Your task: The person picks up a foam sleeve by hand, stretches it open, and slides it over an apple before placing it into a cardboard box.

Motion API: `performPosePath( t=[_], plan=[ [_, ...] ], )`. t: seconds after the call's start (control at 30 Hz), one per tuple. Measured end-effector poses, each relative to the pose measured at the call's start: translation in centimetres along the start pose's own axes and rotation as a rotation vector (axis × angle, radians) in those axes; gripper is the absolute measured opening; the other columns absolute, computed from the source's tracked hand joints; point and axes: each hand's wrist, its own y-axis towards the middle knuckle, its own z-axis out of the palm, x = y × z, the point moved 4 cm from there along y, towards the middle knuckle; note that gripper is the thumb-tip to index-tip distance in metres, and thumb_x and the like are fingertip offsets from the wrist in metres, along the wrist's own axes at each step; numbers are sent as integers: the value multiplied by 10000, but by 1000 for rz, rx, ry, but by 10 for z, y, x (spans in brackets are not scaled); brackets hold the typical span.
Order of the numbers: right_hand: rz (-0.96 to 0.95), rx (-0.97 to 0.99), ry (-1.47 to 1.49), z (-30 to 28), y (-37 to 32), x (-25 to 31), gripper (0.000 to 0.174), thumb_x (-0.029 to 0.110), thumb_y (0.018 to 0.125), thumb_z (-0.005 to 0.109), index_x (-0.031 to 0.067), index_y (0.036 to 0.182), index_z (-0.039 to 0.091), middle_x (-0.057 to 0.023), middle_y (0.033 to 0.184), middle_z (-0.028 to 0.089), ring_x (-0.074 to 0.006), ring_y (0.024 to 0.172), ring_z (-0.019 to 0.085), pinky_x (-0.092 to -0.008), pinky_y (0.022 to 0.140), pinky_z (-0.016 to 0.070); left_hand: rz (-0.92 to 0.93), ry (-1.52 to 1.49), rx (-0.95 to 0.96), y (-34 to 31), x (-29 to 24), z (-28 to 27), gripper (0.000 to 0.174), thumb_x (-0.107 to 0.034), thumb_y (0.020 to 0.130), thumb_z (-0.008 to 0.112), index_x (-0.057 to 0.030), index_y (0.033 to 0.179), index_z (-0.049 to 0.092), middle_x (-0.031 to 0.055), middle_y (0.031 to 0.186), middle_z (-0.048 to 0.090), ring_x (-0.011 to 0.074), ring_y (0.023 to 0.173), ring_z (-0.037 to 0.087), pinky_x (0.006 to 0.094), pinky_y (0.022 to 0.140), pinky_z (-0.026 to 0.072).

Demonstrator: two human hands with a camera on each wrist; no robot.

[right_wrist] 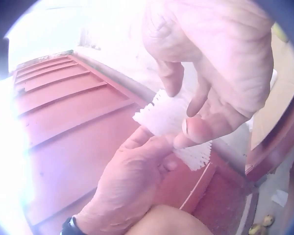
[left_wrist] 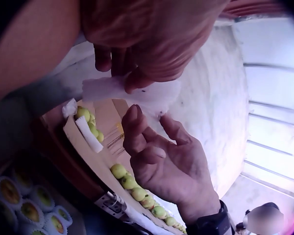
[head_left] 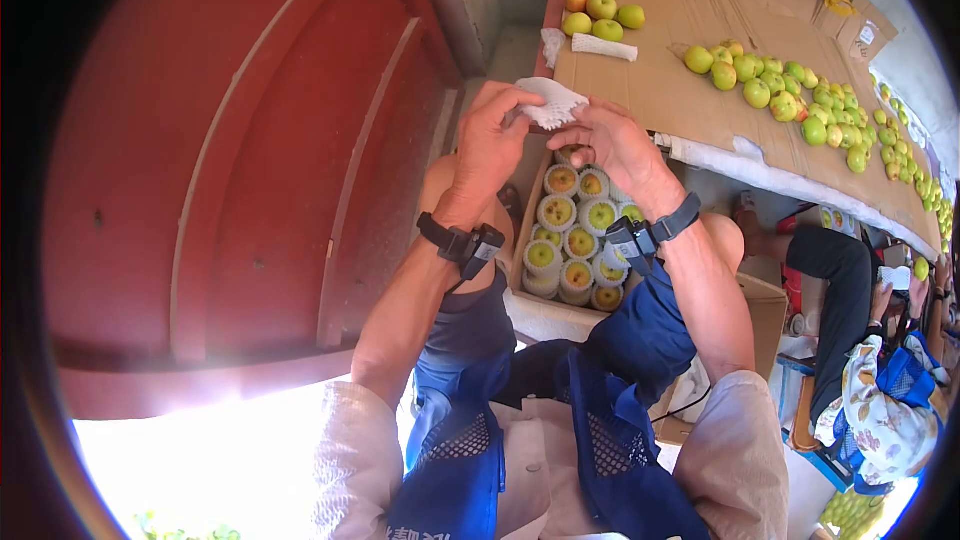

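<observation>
A white foam fruit net (head_left: 552, 105) is held up between both hands, flattened with a jagged edge. My left hand (head_left: 490, 145) pinches its left part between thumb and fingers. My right hand (head_left: 625, 150) has its fingertips on the opposite edge, where the foam net (left_wrist: 159, 98) draws to a small point. The other right fingers are loosely bent. In the right wrist view the foam net (right_wrist: 161, 115) spans the two hands. Below them is a box of apples (head_left: 580, 240) in white foam nets, standing between the person's knees.
On the right a cardboard-covered table (head_left: 680, 105) bears many loose green apples (head_left: 760, 80) and a rolled foam net (head_left: 605, 47). A red door panel (head_left: 270, 170) stands at left. Another person (head_left: 880, 400) sits at far right, holding a white net.
</observation>
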Motion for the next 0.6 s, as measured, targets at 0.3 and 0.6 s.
performPosePath(
  t=[0.3,0.6],
  plan=[
    [-112,-107,-85,-15,5,-10,320,122,959,559,8,1255,591,-104,1058,699,-146,898,687,-259,628,523,84,60,165,-1,-8,9,356,68,835,599,-75,1147,694,72,1169,687,202,1071,641,293,888,490],
    [-426,-361,-591,-1,6,-3,362,36,885,627,-39,1235,573,-130,1019,702,-206,881,670,-341,787,549,-88,-112,259,-2,-28,15,426,-63,899,648,-34,1319,582,91,1256,666,197,1204,601,348,1034,432]
  ],
)
